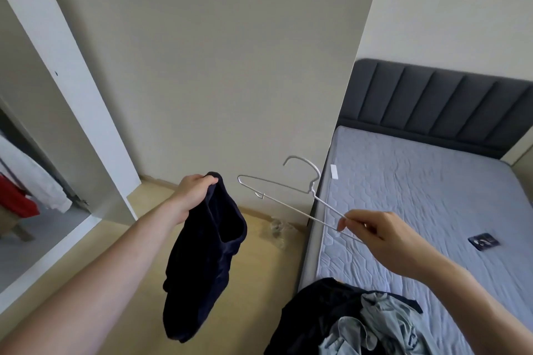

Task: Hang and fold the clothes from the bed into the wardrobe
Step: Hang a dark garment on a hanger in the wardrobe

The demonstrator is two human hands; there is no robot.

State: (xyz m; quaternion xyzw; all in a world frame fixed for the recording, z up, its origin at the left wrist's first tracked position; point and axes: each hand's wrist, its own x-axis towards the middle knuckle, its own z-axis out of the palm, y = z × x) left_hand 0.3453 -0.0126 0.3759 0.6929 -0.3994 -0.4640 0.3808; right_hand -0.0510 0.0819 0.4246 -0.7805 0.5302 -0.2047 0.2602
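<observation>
Beige wall (225, 66) fills most of the view, w/ a pale wood floor (259, 262) below it and the bed (418, 196) off to the right, its grey quilted mattress bare at the far end under a dark padded headboard (432, 101).

Left hand (191, 192) grips a dark navy garment (202, 262) by its top edge, fingers curled over the fabric; the rest hangs straight down from the grip, clear of the floor. Right hand (377, 232) pinches one end of a white wire hanger (288, 196) between thumb and fingertips (hook pointing up and away from the grip, far end reaching toward the garment but not touching it). Both hands are well apart.

Below the right forearm, a heap of clothes (360, 320) lies on the near end of the mattress: dark pieces plus a light blue-grey one. Right of the right hand, a small dark flat item (483, 241) sits on the mattress; can't tell what it is.

Far left of the left arm, the open wardrobe (66, 112) shows white and red garments (26, 190) hanging inside.
</observation>
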